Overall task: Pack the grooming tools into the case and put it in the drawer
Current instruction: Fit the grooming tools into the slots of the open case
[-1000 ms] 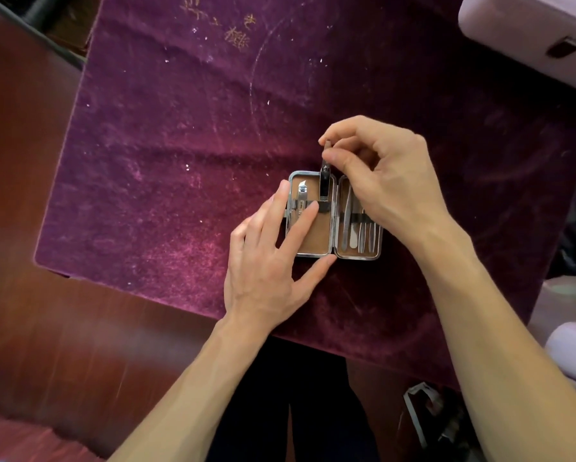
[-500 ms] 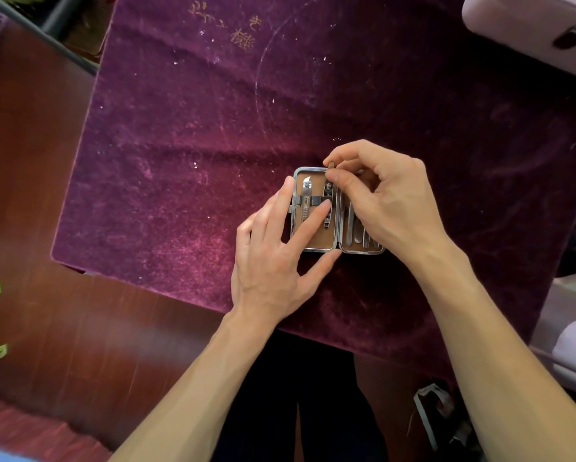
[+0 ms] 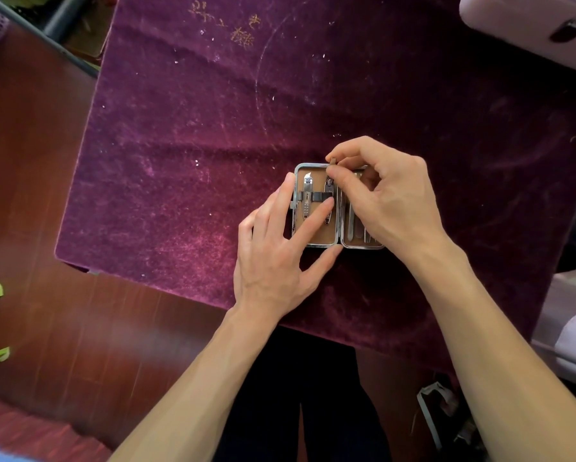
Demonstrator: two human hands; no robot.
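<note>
**Open case near the table's front edge, both your hands on it**

The case lies open and flat on the purple velvet cloth, close to the table's near edge and right of its middle. Your left hand is spread with straight fingers: the forefinger presses on the elastic strap in the left half, and the thumb touches the case's near rim. Under that strap sit a silver clipper and, beside it, a dark clipper. Your right hand pinches the dark clipper's far end between thumb and forefinger, the other fingers curled over the right half, where slim tools lie side by side.
</note>
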